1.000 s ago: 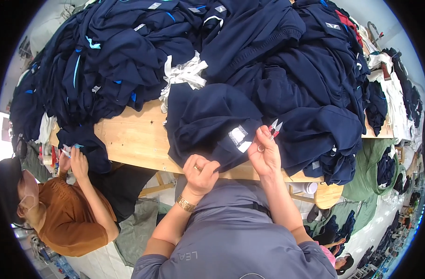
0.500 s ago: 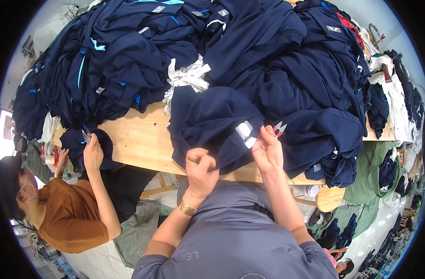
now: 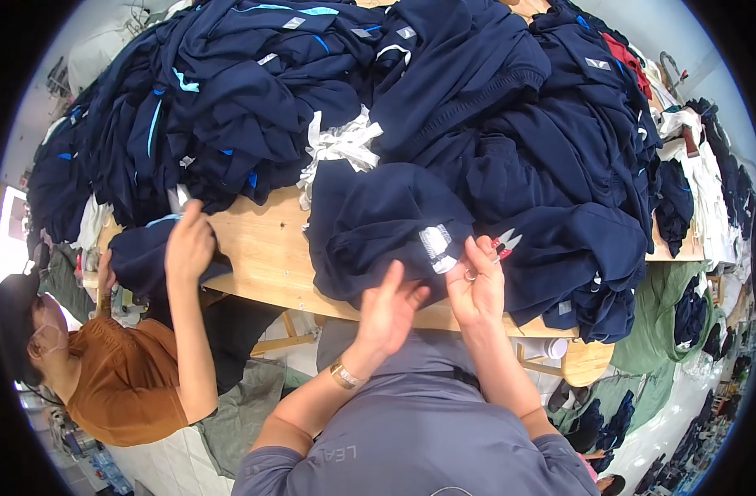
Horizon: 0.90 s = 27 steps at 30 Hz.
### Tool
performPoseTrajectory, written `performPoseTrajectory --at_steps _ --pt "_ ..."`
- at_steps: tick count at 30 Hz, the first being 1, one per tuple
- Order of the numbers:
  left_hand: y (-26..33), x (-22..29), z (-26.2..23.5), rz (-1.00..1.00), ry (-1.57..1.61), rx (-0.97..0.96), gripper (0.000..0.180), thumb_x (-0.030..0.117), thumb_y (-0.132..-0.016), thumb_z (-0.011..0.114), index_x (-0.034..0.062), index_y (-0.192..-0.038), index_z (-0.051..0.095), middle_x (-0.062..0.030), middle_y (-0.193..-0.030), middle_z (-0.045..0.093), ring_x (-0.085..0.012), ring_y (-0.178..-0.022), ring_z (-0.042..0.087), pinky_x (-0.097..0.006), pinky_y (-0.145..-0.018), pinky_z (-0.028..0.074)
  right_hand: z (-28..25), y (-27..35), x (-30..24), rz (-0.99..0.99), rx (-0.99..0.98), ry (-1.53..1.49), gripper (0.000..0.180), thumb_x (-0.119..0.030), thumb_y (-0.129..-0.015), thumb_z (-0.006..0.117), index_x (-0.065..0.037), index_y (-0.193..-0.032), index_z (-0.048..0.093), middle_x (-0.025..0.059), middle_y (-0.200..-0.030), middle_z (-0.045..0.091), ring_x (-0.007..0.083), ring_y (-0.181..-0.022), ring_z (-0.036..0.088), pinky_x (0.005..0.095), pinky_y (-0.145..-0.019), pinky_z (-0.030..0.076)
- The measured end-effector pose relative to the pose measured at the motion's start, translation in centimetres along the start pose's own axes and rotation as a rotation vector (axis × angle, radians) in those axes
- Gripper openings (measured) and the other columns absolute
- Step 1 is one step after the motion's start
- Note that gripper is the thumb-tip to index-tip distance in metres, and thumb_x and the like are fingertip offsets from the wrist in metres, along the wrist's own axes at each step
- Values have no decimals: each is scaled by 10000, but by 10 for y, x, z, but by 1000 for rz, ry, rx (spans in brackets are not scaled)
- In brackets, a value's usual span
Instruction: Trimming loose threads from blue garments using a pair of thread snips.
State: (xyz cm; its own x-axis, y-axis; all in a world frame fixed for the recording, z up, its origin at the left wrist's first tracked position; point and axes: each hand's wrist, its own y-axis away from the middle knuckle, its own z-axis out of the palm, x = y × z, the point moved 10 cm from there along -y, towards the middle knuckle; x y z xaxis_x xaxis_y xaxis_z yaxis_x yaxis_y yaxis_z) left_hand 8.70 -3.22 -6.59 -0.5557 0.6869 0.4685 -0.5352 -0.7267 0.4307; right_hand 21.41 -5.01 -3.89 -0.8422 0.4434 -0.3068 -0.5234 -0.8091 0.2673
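Observation:
A dark navy garment (image 3: 378, 223) lies bunched at the table's front edge, with a white label (image 3: 437, 248) showing on its right side. My right hand (image 3: 477, 285) grips small red-handled thread snips (image 3: 502, 247), their blades pointing up and right. The thumb side of that hand is beside the label; whether it also pinches the label I cannot tell. To the left, my left hand (image 3: 390, 307) is open with fingers spread, just in front of the garment's lower edge and holding nothing visible.
Navy garments (image 3: 221, 116) are heaped along the back of the wooden table (image 3: 258, 248), with white strips (image 3: 345, 142) in the middle. At left, a co-worker in a brown top (image 3: 130, 380) handles another navy piece (image 3: 151, 256). A wooden stool (image 3: 589, 360) stands at lower right.
My left hand has moved right, toward the label, and its curled fingers have opened out. My right hand keeps the snips at the label. The co-worker's raised hand has shifted right.

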Motion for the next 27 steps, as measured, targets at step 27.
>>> performPoseTrajectory --at_steps 27 --pt "9 72 28 390 -529 -131 219 -23 -865 548 -83 -1075 541 -132 -1035 599 -169 -934 601 -311 -830 534 60 20 1 -205 -513 1137 196 -37 -806 644 -28 -844 452 -14 -697 456 32 -596 387 198 -526 344"
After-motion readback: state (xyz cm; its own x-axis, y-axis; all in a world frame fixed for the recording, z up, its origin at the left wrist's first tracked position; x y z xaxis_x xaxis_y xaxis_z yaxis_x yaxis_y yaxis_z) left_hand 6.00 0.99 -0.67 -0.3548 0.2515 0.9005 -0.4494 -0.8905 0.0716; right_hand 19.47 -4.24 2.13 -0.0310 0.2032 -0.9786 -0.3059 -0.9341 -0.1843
